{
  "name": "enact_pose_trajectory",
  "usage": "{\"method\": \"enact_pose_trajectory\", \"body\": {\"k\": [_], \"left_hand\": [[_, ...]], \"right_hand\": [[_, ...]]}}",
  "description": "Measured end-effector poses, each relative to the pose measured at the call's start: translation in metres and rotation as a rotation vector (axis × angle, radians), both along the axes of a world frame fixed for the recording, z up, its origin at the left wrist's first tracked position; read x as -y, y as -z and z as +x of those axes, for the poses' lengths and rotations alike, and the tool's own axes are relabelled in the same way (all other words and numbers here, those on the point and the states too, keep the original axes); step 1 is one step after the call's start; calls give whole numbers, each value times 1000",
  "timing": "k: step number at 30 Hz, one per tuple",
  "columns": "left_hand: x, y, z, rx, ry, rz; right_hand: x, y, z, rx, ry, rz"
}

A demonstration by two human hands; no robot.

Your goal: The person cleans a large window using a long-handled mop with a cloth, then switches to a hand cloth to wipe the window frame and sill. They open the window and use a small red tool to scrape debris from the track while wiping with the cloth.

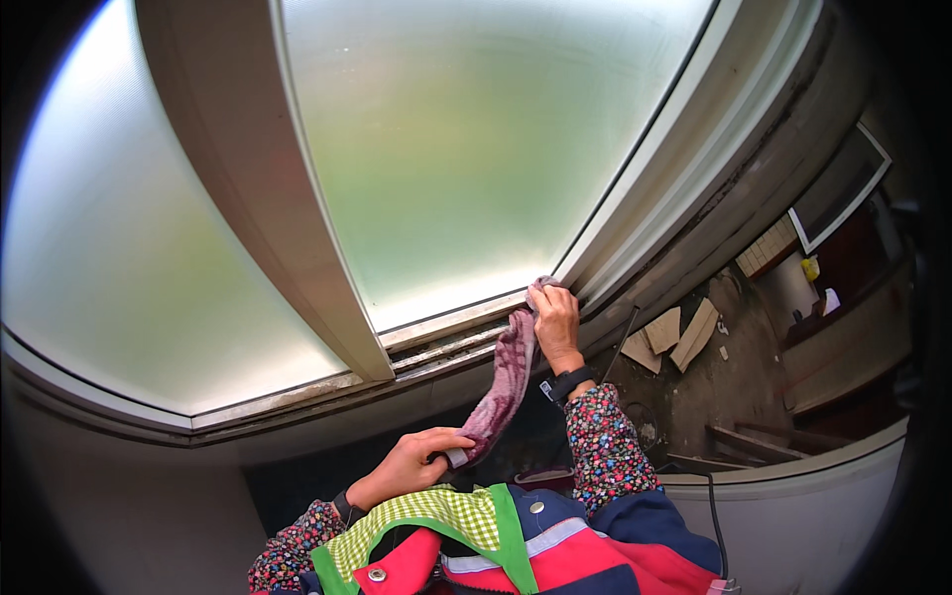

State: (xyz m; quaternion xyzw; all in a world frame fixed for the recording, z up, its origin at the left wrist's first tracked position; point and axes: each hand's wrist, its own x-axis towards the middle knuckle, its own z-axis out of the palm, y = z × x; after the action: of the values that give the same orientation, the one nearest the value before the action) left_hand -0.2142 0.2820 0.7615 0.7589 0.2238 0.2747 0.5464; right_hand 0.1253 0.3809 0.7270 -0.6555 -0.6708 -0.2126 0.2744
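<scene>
A mauve patterned cloth [503, 379] hangs stretched between my two hands. My right hand [556, 320] presses one end of it against the lower right corner of the sliding window's frame [454, 321]. Lower down, my left hand [413, 461] pinches the other end, where a small pale tag shows. Just left of the cloth runs the dirty sliding track [446, 349], dark with grime in its grooves. The frosted window pane [476, 163] rises above both hands.
Another frosted pane [149, 282] stands left of the upright frame bar [282, 186]. On the floor to the right lie cardboard pieces [695, 335], near a thin rod [621, 346]. Wooden slats [755, 445] lie lower right. A dark cable [715, 513] hangs beside my right side.
</scene>
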Motion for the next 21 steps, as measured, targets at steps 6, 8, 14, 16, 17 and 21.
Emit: {"method": "enact_pose_trajectory", "body": {"k": [6,8,14,16,17,21], "left_hand": [[4,0,-20,-14,-103,-199],[5,5,-24,-35,-154,-234],[2,7,-12,-37,-29,-309],[0,2,-8,-83,-32,-288],[-2,0,-7,-102,-39,-255],[-7,-4,1,-35,-36,-231]], "right_hand": [[-4,20,-72,-130,-167,9],[-1,20,-102,-165,-263,-15],[5,11,-175,-240,-632,-61],[4,11,-169,-182,-653,-19],[6,12,-157,-124,-623,-12],[5,10,-67,-38,-312,-59]]}}
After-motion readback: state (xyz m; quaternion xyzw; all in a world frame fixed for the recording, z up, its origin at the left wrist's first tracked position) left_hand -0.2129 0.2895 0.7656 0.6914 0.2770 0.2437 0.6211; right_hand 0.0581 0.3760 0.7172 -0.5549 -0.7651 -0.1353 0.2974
